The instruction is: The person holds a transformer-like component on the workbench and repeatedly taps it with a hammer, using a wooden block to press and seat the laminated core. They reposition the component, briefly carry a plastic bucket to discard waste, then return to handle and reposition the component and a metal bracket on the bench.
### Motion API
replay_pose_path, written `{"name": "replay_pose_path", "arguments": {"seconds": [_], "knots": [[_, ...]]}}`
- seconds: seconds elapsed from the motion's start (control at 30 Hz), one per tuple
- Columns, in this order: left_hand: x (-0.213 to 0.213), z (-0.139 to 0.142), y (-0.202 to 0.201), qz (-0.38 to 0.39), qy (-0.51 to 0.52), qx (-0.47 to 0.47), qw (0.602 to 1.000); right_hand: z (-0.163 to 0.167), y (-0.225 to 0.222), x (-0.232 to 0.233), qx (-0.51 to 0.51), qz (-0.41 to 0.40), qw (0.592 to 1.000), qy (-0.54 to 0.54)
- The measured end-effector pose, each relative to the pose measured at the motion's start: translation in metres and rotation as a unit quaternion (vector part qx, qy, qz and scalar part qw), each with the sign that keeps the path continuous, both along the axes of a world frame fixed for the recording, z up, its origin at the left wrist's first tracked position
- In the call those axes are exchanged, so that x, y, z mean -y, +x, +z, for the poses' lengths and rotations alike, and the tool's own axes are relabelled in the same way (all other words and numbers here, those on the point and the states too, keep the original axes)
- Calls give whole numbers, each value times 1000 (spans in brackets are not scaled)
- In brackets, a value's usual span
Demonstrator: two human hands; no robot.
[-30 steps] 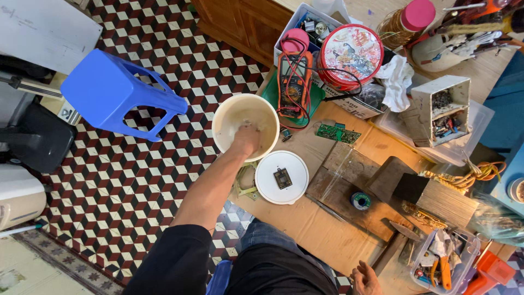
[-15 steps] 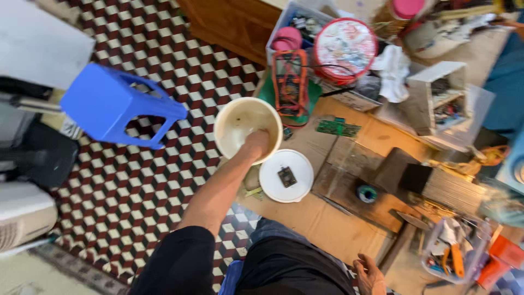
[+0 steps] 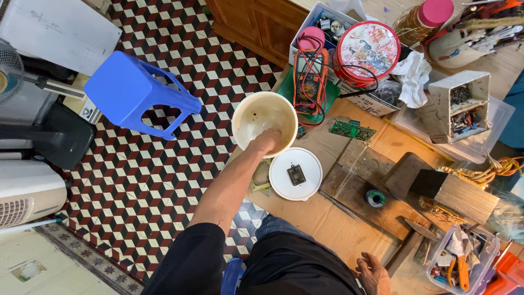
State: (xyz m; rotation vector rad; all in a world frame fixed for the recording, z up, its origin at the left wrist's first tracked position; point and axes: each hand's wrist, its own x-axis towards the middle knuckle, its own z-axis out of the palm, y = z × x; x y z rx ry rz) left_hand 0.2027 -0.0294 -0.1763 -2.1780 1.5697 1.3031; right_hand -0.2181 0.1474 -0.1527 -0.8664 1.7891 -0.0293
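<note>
While the left hand (image 3: 268, 140) is sunk into the cream plastic tub (image 3: 256, 117), its fingers are curled down against the near wall (whether anything small is pinched between them cannot be told). The tub sits at the edge of the cardboard-covered worktop (image 3: 327, 218), just beside a white round lid (image 3: 296, 173) on which a small dark circuit module (image 3: 296, 175) is laid. A multimeter (image 3: 309, 79) with red leads is seen behind the tub, and a green circuit board (image 3: 352, 130) lies to its right. The right hand (image 3: 374, 273) is rested low at the bench edge, loosely open and holding nothing. The step in hand is judged to be a reach into the tub; a careful lift past the rim would be called for next, with the tub kept from tipping toward the tiled floor (image 3: 136, 180).
</note>
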Motion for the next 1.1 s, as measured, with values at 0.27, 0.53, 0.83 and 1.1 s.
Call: {"name": "replay_pose_path", "arguments": {"seconds": [0.27,0.53,0.83,1.1], "knots": [[-6,-9,1,-23,-40,16,999,0,3,-21,20,12,1000,0],[1,12,19,22,-144,76,986,-6,3,-22,-44,-10,997,67],[-46,145,99,141,-452,2,881,-14,15,-19,32,27,999,21],[-40,151,83,155,-447,-7,881,-10,12,-8,-29,25,997,65]]}}
